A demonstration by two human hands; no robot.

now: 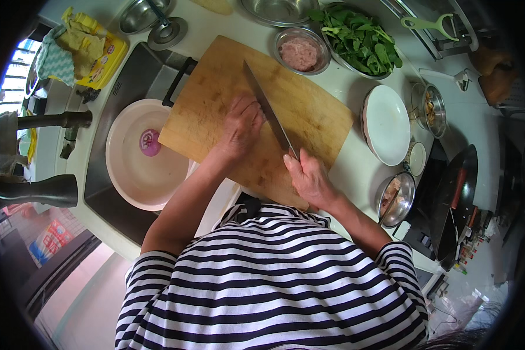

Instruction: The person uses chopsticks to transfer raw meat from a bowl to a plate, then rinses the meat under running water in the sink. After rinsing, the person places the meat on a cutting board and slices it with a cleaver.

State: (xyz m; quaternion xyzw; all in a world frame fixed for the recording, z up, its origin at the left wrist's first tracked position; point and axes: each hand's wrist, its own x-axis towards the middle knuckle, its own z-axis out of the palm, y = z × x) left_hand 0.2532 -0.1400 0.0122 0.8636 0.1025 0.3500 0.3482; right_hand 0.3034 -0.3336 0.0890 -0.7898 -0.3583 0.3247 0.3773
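Observation:
My right hand point(309, 177) is closed round the handle of a kitchen knife point(271, 113), whose long blade points up and left over a wooden cutting board point(319, 103). Close to the left side of the blade, my left hand point(243, 124) rests on the board with its fingers bent. Something small and pale may be at its fingertips, but I cannot tell what. A metal bowl of minced meat point(298, 53) and a bowl of leafy greens point(361, 39) stand beyond the board's far edge.
A pale basin point(129, 175) holding a purple onion piece point(149, 142) sits in the sink at left. At right are a white oval dish point(387, 124), a metal bowl with pale pieces point(398, 201) and a wok point(453, 192). A black handle point(179, 83) projects beside the board.

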